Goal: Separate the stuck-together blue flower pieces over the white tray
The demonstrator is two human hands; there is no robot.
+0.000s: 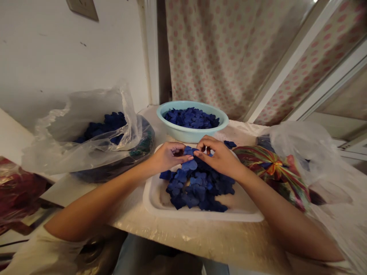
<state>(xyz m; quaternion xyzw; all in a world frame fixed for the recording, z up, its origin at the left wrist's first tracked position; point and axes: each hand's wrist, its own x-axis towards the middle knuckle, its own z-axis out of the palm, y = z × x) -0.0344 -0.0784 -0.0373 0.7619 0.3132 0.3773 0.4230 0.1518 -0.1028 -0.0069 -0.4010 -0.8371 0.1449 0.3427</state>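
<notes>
Between my two hands is a blue fabric flower petal piece (189, 165), raised over the white tray (155, 212). My left hand (172, 156) pinches its left edge between thumb and fingers. On the opposite side, my right hand (213, 153) pinches the piece near its upper right edge, fingers curled. Beneath them, a loose heap of dark blue flower petal pieces (197, 191) lies in the tray. Just behind my hands stands a light blue basin (186, 134) filled with more of these blue pieces (192, 117).
At the left, an opened clear plastic bag (94, 152) holds blue pieces. To the right sit a multicoloured tied bundle (272, 168) and a crumpled clear bag (306, 149). One loose blue piece (229, 144) lies beside the basin. A dotted curtain (212, 57) hangs behind the table.
</notes>
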